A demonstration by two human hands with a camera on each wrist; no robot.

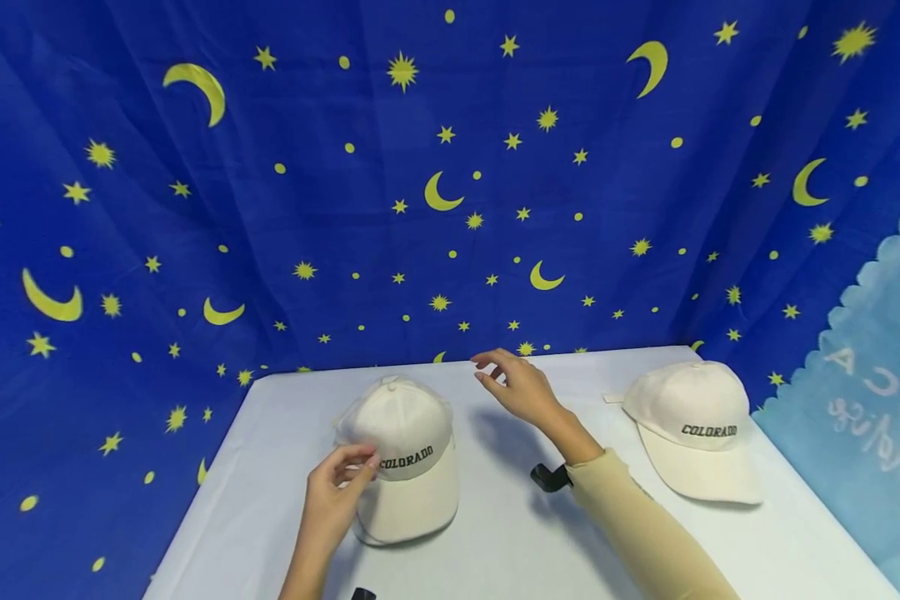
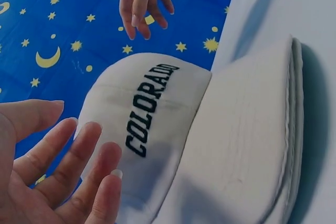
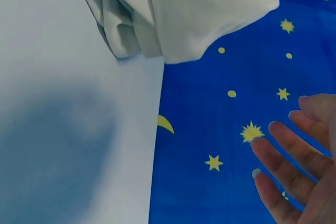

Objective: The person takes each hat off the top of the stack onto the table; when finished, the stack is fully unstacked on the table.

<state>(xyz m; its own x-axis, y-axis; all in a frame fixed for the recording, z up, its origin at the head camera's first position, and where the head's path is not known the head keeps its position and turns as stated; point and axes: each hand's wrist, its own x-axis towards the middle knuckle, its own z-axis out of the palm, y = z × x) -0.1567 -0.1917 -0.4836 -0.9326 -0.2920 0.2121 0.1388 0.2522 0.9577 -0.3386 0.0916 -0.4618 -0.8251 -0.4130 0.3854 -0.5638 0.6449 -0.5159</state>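
A white baseball cap [image 1: 401,437] lettered COLORADO lies on the left half of the table, its brim toward me. The left wrist view shows layered brim edges [image 2: 294,129], with at least one more cap nested under the top cap [image 2: 152,103]. My left hand [image 1: 337,492] hovers by the cap's left front with loosely bent fingers and nothing in them; whether it touches the cap is unclear. My right hand [image 1: 517,387] is raised over the back of the table, right of that cap, fingers relaxed and holding nothing. In the right wrist view, the pale fabric of a cap [image 3: 205,14] hangs past the table edge line.
Another white COLORADO cap [image 1: 693,425] sits at the table's right side, brim forward, its strap poking out to the left. White cloth covers the table [image 1: 495,542]. A blue star-and-moon curtain [image 1: 360,208] encloses the back and sides; a light-blue printed panel [image 1: 870,375] is at right.
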